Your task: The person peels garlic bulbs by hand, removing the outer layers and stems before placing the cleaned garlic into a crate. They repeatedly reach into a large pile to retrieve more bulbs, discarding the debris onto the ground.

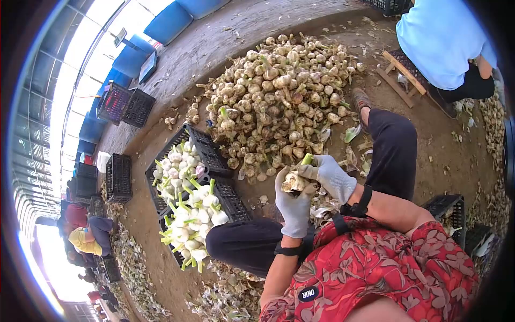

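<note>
Garlic bulb (293,183) sits up between the two gloved hands, above the lap and near the foot of the heap of unpeeled garlic (271,107). The left hand (294,212) cradles it from below and one side, fingers curled round it; the right hand (333,178) comes in from the other side, thumb and fingers closed at the bulb's upper side. The hands are close together, both clamped on the one bulb. A short green stem (307,159) sticks out by the right fingertips; whether it joins this bulb is hard to tell.

The grip looks sound: the left hand makes a seat, which leaves the right fingertips to do the fine work. The outer layers look ragged and brownish, so they are best gripped low, near an edge, and drawn along the bulb in short pulls — a hard squeeze could bruise the cloves or split them apart. Turning the bulb in the left palm, rather than twisting the right wrist, should keep the pull even.

Beside the left knee, cleaned white bulbs (203,217) lie with their green stems in black crates (232,199) — near enough to knock with an elbow. Loose skins (230,292) litter the ground.
</note>
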A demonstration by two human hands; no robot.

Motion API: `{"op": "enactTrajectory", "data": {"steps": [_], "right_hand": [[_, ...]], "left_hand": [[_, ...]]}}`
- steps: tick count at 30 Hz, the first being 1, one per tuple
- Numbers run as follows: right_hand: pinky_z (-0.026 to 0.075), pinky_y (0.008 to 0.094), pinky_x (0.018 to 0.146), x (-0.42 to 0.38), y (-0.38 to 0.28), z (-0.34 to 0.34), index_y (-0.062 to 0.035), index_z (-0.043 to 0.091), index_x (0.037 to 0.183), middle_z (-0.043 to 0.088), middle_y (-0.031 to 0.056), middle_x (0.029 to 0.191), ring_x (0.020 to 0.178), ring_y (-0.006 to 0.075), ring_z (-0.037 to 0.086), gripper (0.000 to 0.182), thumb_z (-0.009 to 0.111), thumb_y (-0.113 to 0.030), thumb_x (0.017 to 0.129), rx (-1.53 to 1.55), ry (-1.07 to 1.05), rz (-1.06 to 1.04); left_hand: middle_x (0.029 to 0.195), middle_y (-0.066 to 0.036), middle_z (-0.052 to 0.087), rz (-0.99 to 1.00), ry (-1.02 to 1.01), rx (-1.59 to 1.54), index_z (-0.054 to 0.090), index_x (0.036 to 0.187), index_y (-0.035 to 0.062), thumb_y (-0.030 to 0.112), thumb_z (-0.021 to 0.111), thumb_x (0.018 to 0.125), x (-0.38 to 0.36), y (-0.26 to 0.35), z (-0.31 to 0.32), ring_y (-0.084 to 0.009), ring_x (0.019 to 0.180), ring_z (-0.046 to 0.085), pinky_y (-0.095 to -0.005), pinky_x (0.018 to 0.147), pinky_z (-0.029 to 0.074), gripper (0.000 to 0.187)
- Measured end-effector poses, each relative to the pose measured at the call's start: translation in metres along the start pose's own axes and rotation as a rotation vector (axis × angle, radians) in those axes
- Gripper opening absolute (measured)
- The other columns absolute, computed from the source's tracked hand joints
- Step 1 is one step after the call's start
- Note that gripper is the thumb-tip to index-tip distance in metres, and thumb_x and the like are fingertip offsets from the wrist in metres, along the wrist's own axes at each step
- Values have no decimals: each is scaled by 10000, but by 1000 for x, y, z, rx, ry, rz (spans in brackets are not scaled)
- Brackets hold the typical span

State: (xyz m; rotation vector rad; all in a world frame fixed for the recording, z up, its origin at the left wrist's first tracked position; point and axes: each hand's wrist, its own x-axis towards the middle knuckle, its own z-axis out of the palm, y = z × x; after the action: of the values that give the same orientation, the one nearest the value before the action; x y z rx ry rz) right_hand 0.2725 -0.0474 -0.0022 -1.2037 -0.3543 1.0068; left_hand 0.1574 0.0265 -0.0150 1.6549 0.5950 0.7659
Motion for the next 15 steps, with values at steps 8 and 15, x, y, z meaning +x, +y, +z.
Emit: {"op": "enactTrajectory", "data": {"steps": [8,15], "right_hand": [[482,249,657,-7,-15,-16,4,667,999,660,16,837,741,60,574,191,628,-164,917,-171,-122,71],[487,339,693,-1,7,-20,-7,661,997,669,139,883,765,224,630,205,646,-47,797,-632,-31,-397]], "left_hand": [[1028,-51,614,-279,50,-413,503,1231,-9,317,751,834,-7,2,9,-113,860,592,-258,743,507,571],[694,-56,588,-678,-96,-783,591,1014,46,679,440,895,6,2,-9,-117,462,487,-218,392,360,662]]}}
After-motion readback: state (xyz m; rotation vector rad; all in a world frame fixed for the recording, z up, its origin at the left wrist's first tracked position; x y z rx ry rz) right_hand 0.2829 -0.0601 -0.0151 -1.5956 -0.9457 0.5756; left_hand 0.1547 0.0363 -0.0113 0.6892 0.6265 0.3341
